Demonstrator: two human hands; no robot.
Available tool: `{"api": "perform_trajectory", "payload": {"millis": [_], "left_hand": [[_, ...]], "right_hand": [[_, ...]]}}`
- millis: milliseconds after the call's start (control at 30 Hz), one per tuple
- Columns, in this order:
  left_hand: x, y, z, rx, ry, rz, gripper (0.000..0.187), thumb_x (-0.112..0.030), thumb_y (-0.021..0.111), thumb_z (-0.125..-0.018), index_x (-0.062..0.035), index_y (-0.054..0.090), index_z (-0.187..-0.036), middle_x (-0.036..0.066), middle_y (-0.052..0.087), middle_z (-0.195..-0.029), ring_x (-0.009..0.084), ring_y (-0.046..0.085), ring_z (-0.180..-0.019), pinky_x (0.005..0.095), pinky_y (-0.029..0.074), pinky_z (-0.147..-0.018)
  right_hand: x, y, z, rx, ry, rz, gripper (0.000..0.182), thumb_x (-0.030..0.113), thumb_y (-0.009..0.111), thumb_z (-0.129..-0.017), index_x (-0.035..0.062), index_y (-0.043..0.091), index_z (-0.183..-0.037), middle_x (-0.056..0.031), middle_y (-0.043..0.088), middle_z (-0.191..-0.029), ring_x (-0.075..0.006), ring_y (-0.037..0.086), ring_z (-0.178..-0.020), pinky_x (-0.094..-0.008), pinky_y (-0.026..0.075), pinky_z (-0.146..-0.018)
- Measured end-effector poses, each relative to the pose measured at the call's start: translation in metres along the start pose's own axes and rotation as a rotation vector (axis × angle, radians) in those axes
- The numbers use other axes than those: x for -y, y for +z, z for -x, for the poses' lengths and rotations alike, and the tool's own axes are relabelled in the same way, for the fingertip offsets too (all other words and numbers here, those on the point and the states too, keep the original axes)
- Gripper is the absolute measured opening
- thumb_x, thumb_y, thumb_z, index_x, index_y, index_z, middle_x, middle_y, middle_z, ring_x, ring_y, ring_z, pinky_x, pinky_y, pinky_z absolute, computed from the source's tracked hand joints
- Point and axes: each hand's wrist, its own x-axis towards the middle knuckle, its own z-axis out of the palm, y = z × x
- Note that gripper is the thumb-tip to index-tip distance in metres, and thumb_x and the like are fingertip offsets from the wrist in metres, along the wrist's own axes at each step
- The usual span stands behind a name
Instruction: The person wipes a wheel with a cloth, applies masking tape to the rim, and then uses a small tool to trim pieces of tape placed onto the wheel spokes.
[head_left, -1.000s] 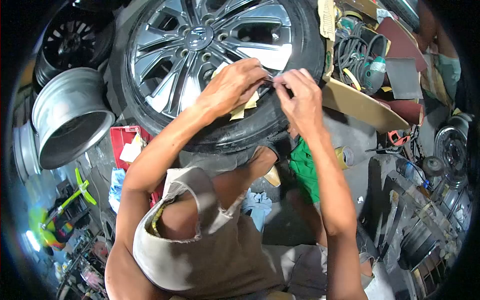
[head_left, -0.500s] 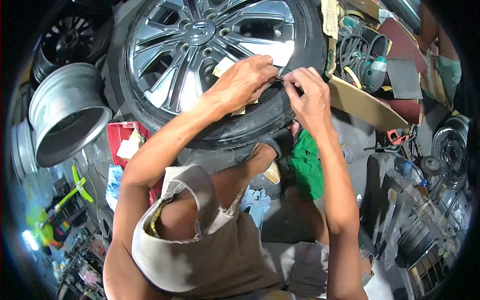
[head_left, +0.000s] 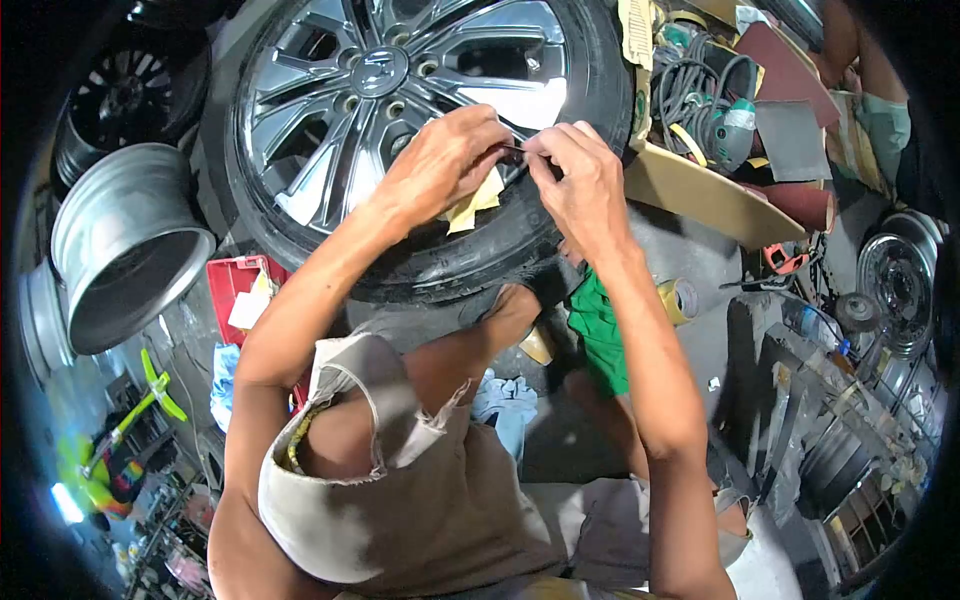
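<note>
Head view, now: left hand pinched shut on yellow tape pieces, pressed vs the wheel at rim edge, lower right side. Right hand pinched shut too, fingertips on a thin dark strip stretched between both hands; cannot tell if tape or small tool. Both hands touching at the gap between alloy rim and tyre. More masking paper stuck over a spoke window just above the hands.

Handling, as judged: tape pcs light, thin, floppy, sticky on one side — likely to fold on itself or tear; best held by a corner or free edge w/ fingertips, pulled taut. Wheel heavy, stiff, leaning steady; no need to hold it. Rim finish glossy, prob. scratch-prone.

Around: bare steel rim at left, red crate under the tyre, green cloth below right hand, tape roll on the floor near it, sander w/ coiled cable on cardboard at right.

Vs 0.5 s ago and 1.0 s ago: same spot on rim, same pinch in both hands. Hands sit a bit higher and further left in frame, mostly camera shift. Yellow pcs show more below left hand now. Tape roll back in sight, half hidden 0.5 s ago.
</note>
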Motion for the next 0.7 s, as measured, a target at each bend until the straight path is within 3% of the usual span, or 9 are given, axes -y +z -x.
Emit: {"api": "perform_trajectory", "payload": {"millis": [67, 167, 233, 300, 367, 433, 467, 700], "left_hand": [[-0.002, -0.005, -0.007, 0.009, 0.009, -0.017, 0.02, -0.005, 0.071, -0.09, -0.001, 0.068, -0.11, 0.017, 0.065, -0.105, 0.0391, 0.066, -0.095, 0.0446, 0.055, -0.083], [-0.021, -0.012, -0.022, -0.142, 0.171, 0.012, 0.022, -0.004, 0.074, -0.088, -0.0022, 0.068, -0.11, 0.015, 0.066, -0.106, 0.0367, 0.067, -0.098, 0.0413, 0.056, -0.085], [-0.017, -0.013, -0.032, -0.189, 0.241, 0.023, 0.028, -0.008, 0.077, -0.087, -0.0036, 0.07, -0.114, 0.014, 0.068, -0.109, 0.0335, 0.068, -0.099, 0.0399, 0.056, -0.086], [-0.004, -0.032, -0.037, -0.215, 0.128, 0.069, 0.036, -0.012, 0.081, -0.086, -0.0055, 0.072, -0.12, 0.012, 0.069, -0.112, 0.0292, 0.069, -0.1, 0.0374, 0.057, -0.086], [0.018, -0.035, -0.028, -0.271, 0.006, 0.012, 0.03, -0.017, 0.08, -0.09, -0.005, 0.075, -0.117, 0.008, 0.072, -0.108, 0.019, 0.069, -0.091, 0.0325, 0.056, -0.081], [0.031, -0.032, -0.014, -0.293, -0.111, 0.048, 0.024, -0.02, 0.078, -0.093, -0.0033, 0.076, -0.111, 0.006, 0.07, -0.098, 0.016, 0.065, -0.08, 0.0308, 0.053, -0.073], [0.035, -0.028, -0.006, -0.3, -0.141, 0.031, 0.022, -0.021, 0.074, -0.097, -0.0015, 0.076, -0.107, 0.006, 0.065, -0.088, 0.0155, 0.06, -0.074, 0.0301, 0.048, -0.067], [0.05, -0.006, 0.016, -0.384, -0.189, 0.026, 0.023, -0.021, 0.07, -0.1, 0.0015, 0.074, -0.101, 0.009, 0.061, -0.081, 0.0187, 0.058, -0.07, 0.0314, 0.046, -0.065]], "right_hand": [[-0.001, -0.009, 0.0, -0.012, 0.043, -0.006, 0.013, 0.0, 0.075, -0.08, 0.0026, 0.069, -0.091, -0.013, 0.069, -0.089, -0.0313, 0.066, -0.084, -0.041, 0.054, -0.074], [0.022, -0.047, -0.01, 0.004, 0.152, -0.06, 0.02, 0.005, 0.078, -0.084, 0.0022, 0.072, -0.102, -0.0099, 0.068, -0.089, -0.0228, 0.069, -0.08, -0.0342, 0.054, -0.071], [0.025, -0.052, -0.011, 0.001, 0.153, -0.05, 0.02, 0.003, 0.077, -0.086, 0.002, 0.073, -0.105, -0.0099, 0.068, -0.089, -0.0221, 0.067, -0.075, -0.0325, 0.053, -0.068], [0.014, -0.041, -0.003, 0.008, 0.162, -0.06, 0.019, 0.002, 0.076, -0.087, 0.0021, 0.074, -0.106, -0.0097, 0.067, -0.087, -0.0216, 0.065, -0.071, -0.032, 0.052, -0.066], [0.007, -0.031, 0.004, 0.009, 0.181, -0.076, 0.018, 0.001, 0.077, -0.087, 0.002, 0.075, -0.105, -0.01, 0.066, -0.086, -0.022, 0.064, -0.069, -0.0337, 0.052, -0.065], [0.008, -0.025, 0.012, 0.017, 0.222, -0.071, 0.019, 0.0, 0.077, -0.086, 0.0022, 0.075, -0.105, -0.0108, 0.065, -0.086, -0.0245, 0.065, -0.072, -0.0354, 0.052, -0.066], [0.005, -0.022, 0.012, 0.01, 0.149, -0.048, 0.02, -0.002, 0.077, -0.085, 0.0022, 0.075, -0.104, -0.0118, 0.065, -0.088, -0.0285, 0.066, -0.077, -0.038, 0.053, -0.07], [0.002, -0.005, 0.003, 0.073, 0.026, 0.014, 0.014, -0.002, 0.075, -0.085, 0.0006, 0.073, -0.098, -0.0135, 0.064, -0.089, -0.0341, 0.065, -0.086, -0.0433, 0.052, -0.077]]}}
